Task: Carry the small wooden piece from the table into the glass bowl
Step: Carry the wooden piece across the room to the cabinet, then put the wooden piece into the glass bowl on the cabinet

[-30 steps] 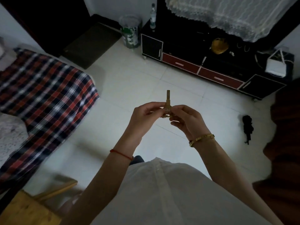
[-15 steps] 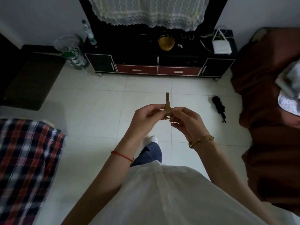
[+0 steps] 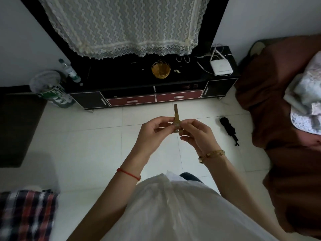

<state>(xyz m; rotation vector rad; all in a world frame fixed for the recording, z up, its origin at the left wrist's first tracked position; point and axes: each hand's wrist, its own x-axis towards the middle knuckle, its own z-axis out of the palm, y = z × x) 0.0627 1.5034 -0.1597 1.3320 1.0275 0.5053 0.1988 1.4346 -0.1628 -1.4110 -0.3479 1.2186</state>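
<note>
I hold a small wooden piece (image 3: 176, 117), tan and upright, in front of my chest over the white tiled floor. My left hand (image 3: 152, 133) pinches its lower part from the left and my right hand (image 3: 196, 134) pinches it from the right. Its thin upper stem sticks up above my fingers; its base is partly hidden by them. The glass bowl (image 3: 160, 69), amber-tinted with a scalloped rim, stands on top of the black TV cabinet (image 3: 121, 73) straight ahead, well beyond my hands.
A white router (image 3: 221, 67) with cables sits on the cabinet's right end. A bottle (image 3: 69, 71) and a bin (image 3: 50, 88) stand at its left. A folded black umbrella (image 3: 229, 128) lies on the floor. A brown sofa (image 3: 281, 119) fills the right; a dark mat (image 3: 19, 127) lies left.
The view has swung round to face the cabinet squarely and come closer to it; the plaid bedding slid off to the lower left. Both hands keep the same grip on the wooden piece.
</note>
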